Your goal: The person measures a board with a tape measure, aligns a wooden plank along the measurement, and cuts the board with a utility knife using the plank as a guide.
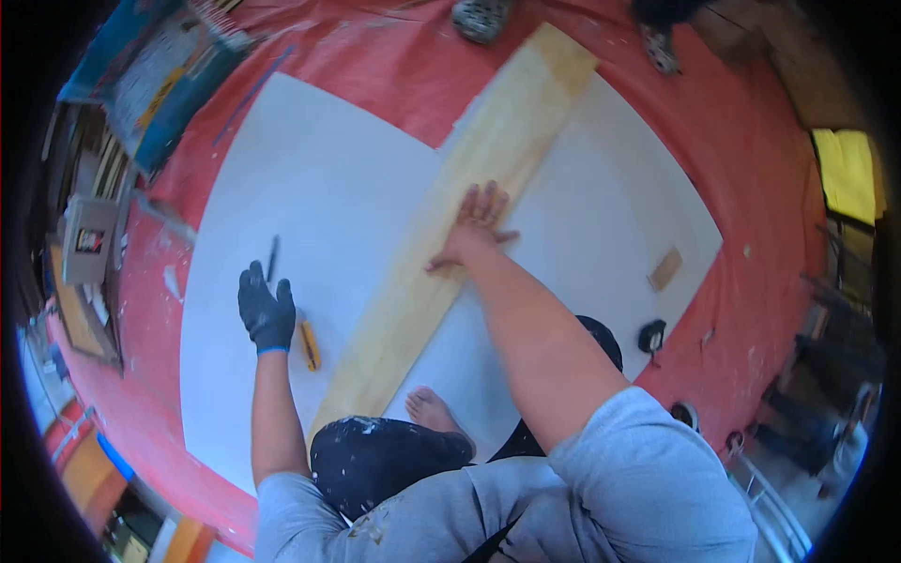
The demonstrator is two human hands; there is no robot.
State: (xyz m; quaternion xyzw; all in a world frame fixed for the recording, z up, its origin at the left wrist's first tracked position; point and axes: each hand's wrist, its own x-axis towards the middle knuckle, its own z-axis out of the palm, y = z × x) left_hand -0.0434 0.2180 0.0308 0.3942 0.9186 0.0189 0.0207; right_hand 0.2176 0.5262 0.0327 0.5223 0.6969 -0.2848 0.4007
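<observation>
My left hand (266, 307), in a dark glove with a blue cuff, is over the left part of a white sheet (310, 169), its fingers apart. A thin dark pen-like item (273, 258) is beside its fingertips; whether they touch I cannot tell. Just right of the glove lies a yellow utility knife (310, 345). My bare right hand (477, 230) rests with spread fingers on a long yellowish wooden board (497, 141), which lies diagonally across the sheet.
Red floor covering (394, 47) surrounds the sheet. A tape measure (651, 336) and a small brown block (664, 269) lie at the right. Another person's shoe (481, 19) shows at the top. A grey box (89, 239) stands at the left.
</observation>
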